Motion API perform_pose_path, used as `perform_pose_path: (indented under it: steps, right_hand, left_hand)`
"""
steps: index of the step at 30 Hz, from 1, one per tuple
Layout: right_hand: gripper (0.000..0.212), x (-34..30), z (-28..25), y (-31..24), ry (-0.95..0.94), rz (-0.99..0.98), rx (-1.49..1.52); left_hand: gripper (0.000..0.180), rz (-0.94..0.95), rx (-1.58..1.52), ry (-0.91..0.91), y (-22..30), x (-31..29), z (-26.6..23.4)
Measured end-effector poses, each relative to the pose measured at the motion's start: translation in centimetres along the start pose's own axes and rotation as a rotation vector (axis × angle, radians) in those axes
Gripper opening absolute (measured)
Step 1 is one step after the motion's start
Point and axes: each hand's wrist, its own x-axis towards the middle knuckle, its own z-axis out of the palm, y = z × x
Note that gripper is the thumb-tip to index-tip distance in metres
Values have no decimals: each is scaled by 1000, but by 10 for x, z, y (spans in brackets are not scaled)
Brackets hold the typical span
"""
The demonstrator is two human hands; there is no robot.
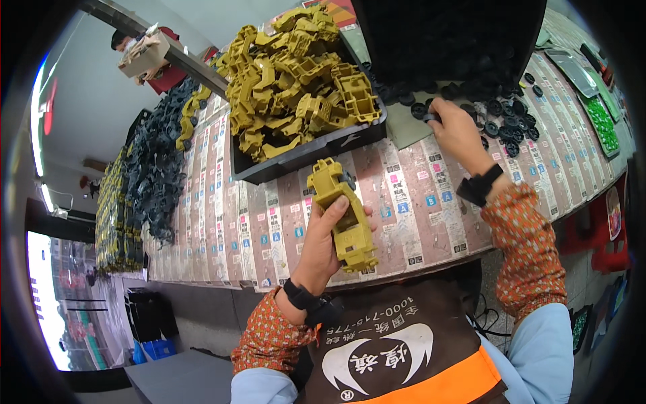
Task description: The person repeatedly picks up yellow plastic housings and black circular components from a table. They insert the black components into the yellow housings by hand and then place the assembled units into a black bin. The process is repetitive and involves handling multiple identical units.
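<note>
My left hand [319, 246] is wrapped round an olive-yellow plastic toy vehicle body [354, 244], held tilted above the table's near edge. A dark wheel [348, 178] sits at the side of its upper end. Farther right, my right hand [460, 135] reaches to the loose black toy wheels [511, 124], its thumb and fingertips pinched on a small dark wheel [429, 117]. More black wheels lie around those fingertips, some of them on a greyish sheet [408, 133]. Part of the pinched wheel is hidden by the fingers.
A black crate [309, 151] heaped with yellow vehicle bodies [289, 81] stands ahead of my left hand. Behind the wheels rises a large black bin [447, 40]. Dark parts [158, 158] are piled on the left; green pieces [601, 128] lie far right. Another person [161, 60] is beyond.
</note>
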Motion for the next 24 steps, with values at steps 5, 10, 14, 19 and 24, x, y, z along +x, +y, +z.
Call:
perform_pose_path:
  steps: [5, 10, 14, 19, 24]
  right_hand:
    - [14, -71, -16, -103, -529, 287, 887]
    - [23, -122, -12, -135, -378, 145, 877]
    - [29, -132, -23, -152, -432, 201, 825]
    - [31, -143, -16, -158, -368, 166, 843]
    - [32, -148, -14, -163, -287, 13, 705]
  left_hand:
    - [34, 105, 52, 14, -1, 4, 0]
    - [30, 220, 50, 10, 5, 4, 13]
    - [27, 332, 39, 105, 2, 3, 6]
    - [27, 423, 122, 140, 3, -3, 6]
    - [44, 504, 159, 79, 0, -9, -1]
